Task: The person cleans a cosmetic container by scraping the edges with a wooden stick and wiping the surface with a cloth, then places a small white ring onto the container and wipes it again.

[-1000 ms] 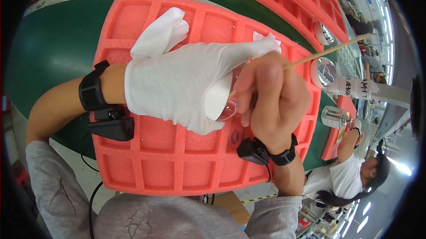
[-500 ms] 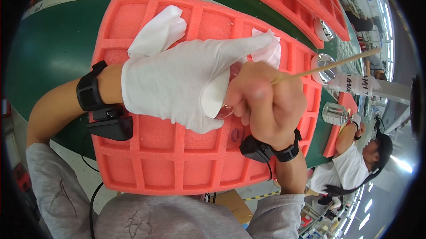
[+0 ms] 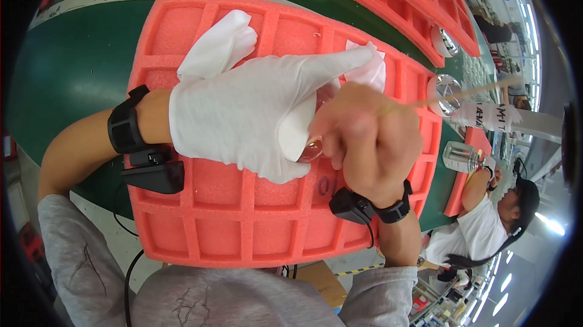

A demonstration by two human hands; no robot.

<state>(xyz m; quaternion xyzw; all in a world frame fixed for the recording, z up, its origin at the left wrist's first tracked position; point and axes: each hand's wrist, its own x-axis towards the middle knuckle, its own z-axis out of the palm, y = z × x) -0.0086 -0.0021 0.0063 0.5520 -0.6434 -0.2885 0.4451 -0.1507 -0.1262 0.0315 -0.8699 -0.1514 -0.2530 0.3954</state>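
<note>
My left hand wears a white glove and is curled around a rounded piece with a white part and a clear, glass-like part. Its full shape is hidden by both hands. Bare and closed, my right hand presses close against that piece, pinching a thin wooden stick whose upper length slants up to the right, blurred. The stick's lower end is hidden. Beneath both hands lies a pink foam tray with square compartments. A crumpled white glove or cloth rests on its far part, and another white cloth lies behind my right hand.
More pink foam trays with shiny round pieces stand at the far right on the green table. A silvery dome and a clear jar are to the right. Another person works at the right.
The outer end of the stick has dipped slightly and is now blurred, as my right hand turns a little. My left hand keeps its hold on the rounded piece.
</note>
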